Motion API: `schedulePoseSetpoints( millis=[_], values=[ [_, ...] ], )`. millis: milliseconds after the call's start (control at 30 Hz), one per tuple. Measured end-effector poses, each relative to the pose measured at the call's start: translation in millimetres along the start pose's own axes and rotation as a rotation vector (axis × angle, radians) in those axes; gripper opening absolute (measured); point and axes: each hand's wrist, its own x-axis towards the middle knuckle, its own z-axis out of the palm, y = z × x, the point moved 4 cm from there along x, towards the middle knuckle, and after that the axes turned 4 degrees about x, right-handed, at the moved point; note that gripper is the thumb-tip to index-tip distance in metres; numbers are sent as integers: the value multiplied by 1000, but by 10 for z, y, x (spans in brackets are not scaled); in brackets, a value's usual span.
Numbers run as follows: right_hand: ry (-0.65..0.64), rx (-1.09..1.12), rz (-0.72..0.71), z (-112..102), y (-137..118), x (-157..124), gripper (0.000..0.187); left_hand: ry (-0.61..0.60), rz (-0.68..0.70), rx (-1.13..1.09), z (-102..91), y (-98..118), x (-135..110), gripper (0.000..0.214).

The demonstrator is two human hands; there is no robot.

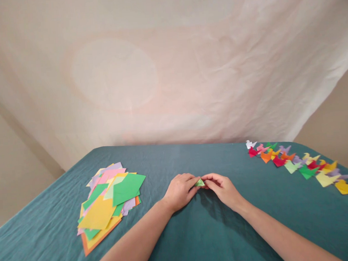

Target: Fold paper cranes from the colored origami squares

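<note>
A small piece of light green folded paper (199, 182) is held between my two hands, just above the middle of the table. My left hand (180, 190) grips its left side, with the thumb and fingers closed on it. On the other side, my right hand (221, 187) pinches the paper's right edge between thumb and fingertips. Much of the paper is hidden by the fingers, so its full folded shape does not show.
A loose pile of coloured paper sheets (99, 213) lies on the left of the green tablecloth (176, 241). Rows of folded paper birds (292, 166) in several colours stand along the right side. A pale cloth (184, 74) hangs behind the table's far edge.
</note>
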Motion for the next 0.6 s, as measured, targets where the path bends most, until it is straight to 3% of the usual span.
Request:
schedulePoseSetpoints(
  millis=[133, 367, 600],
  values=[
    [-13, 49, -14, 15, 36, -6, 23, 41, -13, -54, -13, -12, -1, 24],
    [-24, -219, -138, 36, -100, -60, 19, 17, -50, -104, -9, -23, 6, 20],
    [-26, -250, -109, 36, -101, -65, 25, 7, -67, -184, -21, 7, 7, 27]
  ],
)
